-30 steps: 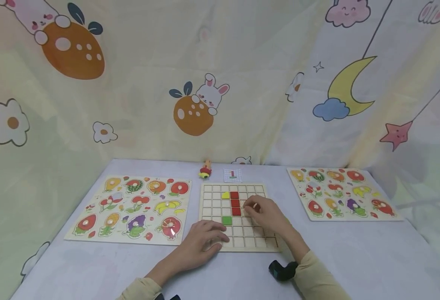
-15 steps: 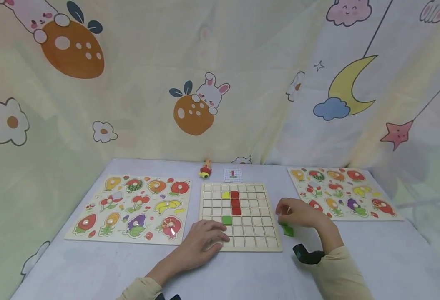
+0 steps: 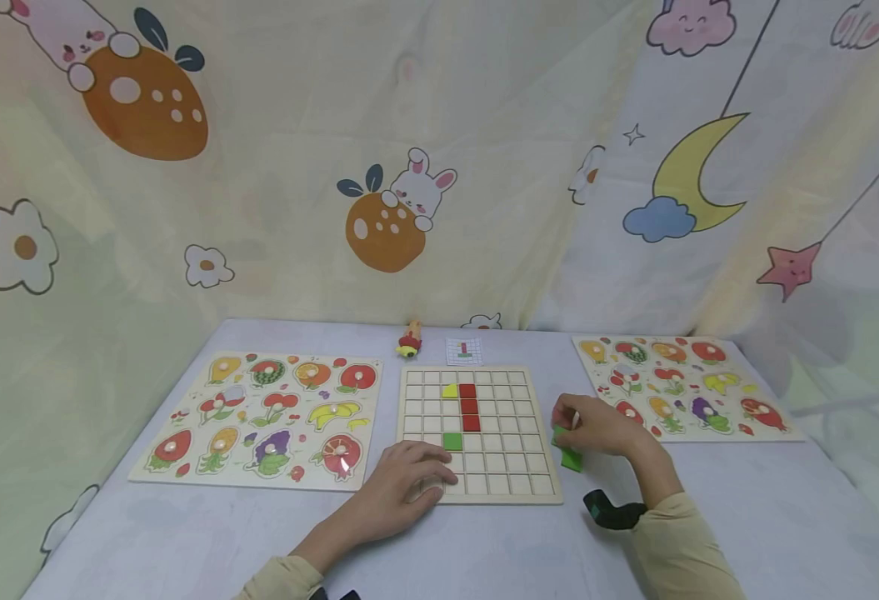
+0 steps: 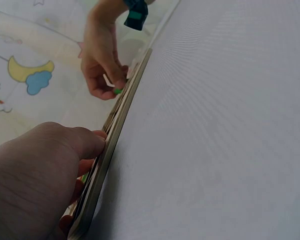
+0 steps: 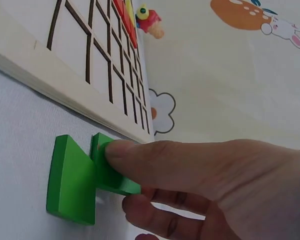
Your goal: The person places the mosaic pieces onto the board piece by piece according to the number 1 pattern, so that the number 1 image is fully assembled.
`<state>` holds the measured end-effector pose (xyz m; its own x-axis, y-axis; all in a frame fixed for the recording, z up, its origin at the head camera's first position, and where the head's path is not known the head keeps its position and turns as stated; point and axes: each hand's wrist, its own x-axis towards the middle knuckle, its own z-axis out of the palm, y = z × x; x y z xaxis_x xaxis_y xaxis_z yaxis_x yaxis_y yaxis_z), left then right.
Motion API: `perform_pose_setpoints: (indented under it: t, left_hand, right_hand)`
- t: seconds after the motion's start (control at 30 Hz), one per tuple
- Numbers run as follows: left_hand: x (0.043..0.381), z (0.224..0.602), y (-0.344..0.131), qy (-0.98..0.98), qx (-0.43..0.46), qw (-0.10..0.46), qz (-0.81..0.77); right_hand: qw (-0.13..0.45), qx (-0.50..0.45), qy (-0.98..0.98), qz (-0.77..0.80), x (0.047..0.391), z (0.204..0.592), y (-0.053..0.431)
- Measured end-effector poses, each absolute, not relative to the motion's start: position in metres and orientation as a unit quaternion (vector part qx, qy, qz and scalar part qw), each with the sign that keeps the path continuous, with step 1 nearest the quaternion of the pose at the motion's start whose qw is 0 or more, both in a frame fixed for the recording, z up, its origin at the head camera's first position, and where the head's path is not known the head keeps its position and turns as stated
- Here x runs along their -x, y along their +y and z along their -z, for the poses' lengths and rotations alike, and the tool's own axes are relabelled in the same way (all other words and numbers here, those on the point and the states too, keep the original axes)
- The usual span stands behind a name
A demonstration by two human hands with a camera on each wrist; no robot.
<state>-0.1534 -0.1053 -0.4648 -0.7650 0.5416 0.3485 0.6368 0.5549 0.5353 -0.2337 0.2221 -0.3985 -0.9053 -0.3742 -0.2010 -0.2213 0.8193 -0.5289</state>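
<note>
My left hand (image 3: 397,487) rests with loosely bent fingers on the lower left of the wooden grid board (image 3: 510,500). Right of the board, my right hand (image 3: 600,427) pinches a green square tile (image 5: 106,172), thumb on its face and fingers behind it. Another green tile (image 5: 72,182) lies beside it on the white cloth, very close to the held one. On the board, red tiles (image 3: 470,407) form a short column, with a yellow piece (image 3: 450,391) at its upper left and a single green tile (image 3: 451,442) lower down, near my left fingertips.
Fruit puzzle boards lie on both sides, one at the left (image 3: 255,417) and one at the right (image 3: 679,387). Behind the grid board are a small pattern card (image 3: 465,351) and a little red and yellow toy figure (image 3: 410,341). A patterned curtain (image 3: 282,208) hangs behind the table.
My right hand has moved from the board, beside the red tiles, out to the green tiles at the right and now grips one. The left hand stays in place.
</note>
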Motion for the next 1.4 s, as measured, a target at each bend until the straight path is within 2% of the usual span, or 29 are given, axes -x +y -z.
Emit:
perform_pose_setpoints:
  t: [0.37,0.57,1.4]
  left_hand:
    - [0.153,0.466,-0.106,-0.881,0.333,0.074,0.327]
    - [0.152,0.465,-0.106,-0.882,0.33,0.068,0.33]
    - [0.152,0.464,-0.106,-0.884,0.327,0.064,0.328]
  right_hand:
    - [0.093,0.181,0.926,0.318,0.239,0.4,0.221]
    - [0.096,0.18,0.908,0.366,0.241,0.406,0.212]
    - [0.091,0.214,0.893,0.386,0.229,0.421,0.157]
